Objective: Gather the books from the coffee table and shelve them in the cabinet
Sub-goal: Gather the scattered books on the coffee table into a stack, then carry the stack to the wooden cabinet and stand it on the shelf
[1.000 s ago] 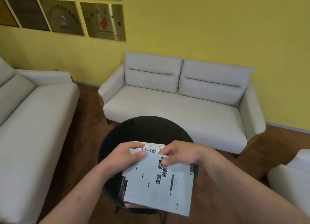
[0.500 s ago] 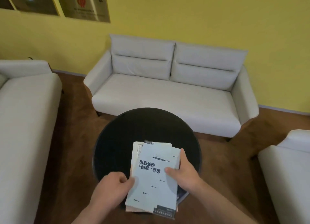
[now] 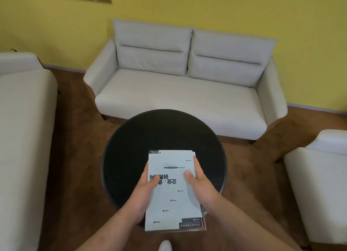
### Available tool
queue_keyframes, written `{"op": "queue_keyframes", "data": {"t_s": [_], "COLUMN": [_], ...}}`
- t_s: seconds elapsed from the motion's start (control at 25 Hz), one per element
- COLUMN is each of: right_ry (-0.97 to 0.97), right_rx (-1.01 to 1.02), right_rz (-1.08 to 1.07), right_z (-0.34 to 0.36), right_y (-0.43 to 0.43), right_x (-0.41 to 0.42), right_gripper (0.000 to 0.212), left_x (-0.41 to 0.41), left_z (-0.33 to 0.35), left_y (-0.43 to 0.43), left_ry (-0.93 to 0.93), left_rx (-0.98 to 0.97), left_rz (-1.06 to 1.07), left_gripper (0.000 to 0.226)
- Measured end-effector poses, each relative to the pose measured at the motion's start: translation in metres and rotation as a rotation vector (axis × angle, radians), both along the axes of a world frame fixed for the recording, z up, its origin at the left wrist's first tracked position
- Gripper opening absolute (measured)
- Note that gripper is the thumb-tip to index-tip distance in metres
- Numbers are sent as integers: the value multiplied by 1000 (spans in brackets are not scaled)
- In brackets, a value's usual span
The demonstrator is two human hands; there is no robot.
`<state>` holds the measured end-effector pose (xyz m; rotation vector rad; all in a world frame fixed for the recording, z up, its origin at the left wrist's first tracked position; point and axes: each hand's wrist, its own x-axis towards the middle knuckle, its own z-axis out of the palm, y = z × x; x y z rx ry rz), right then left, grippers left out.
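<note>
A squared stack of books (image 3: pixel 173 198) sits over the near part of the round black coffee table (image 3: pixel 131 147); its top cover is pale blue with black arrows and Chinese text. My left hand (image 3: pixel 141 196) clasps the stack's left edge, thumb on the cover. Along the right edge, my right hand (image 3: pixel 200 185) grips it the same way. Whether the stack rests on the table or is lifted I cannot tell. The lower books show only as thin edges. The cabinet is out of view.
A light grey two-seat sofa (image 3: pixel 180 92) stands behind the table against the yellow wall. Another sofa (image 3: pixel 22 123) runs along the left, and an armchair (image 3: pixel 323 185) is at the right. Brown floor surrounds the table. My shoe tip (image 3: pixel 165 246) shows at the bottom.
The loose, skewed books have been turned and squared into one aligned stack. Both hands shifted from the far edge to the stack's sides. The view has tilted down.
</note>
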<state>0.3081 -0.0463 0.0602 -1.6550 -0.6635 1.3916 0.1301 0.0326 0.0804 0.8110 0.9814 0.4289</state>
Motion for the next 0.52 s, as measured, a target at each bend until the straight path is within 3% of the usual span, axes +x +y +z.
{"op": "queue_keyframes", "data": {"t_s": [0.16,0.36,0.52], "right_ry": [28,228,412], "right_rx": [-25,-63,-105], "right_rz": [-63,-121,-114], "right_z": [-12,-16,-25], "right_y": [-1,-3,-2], "right_x": [0,2,4], "right_gripper": [71,39,57], "left_x": [-2,-7,-7], "left_z": [-18,-26,-29], "left_y": [2,-1,-4], "left_ry": [36,105,134], "left_rx": [6,-46,-91], "left_rz": [37,44,77], "left_gripper": [51,38,43]}}
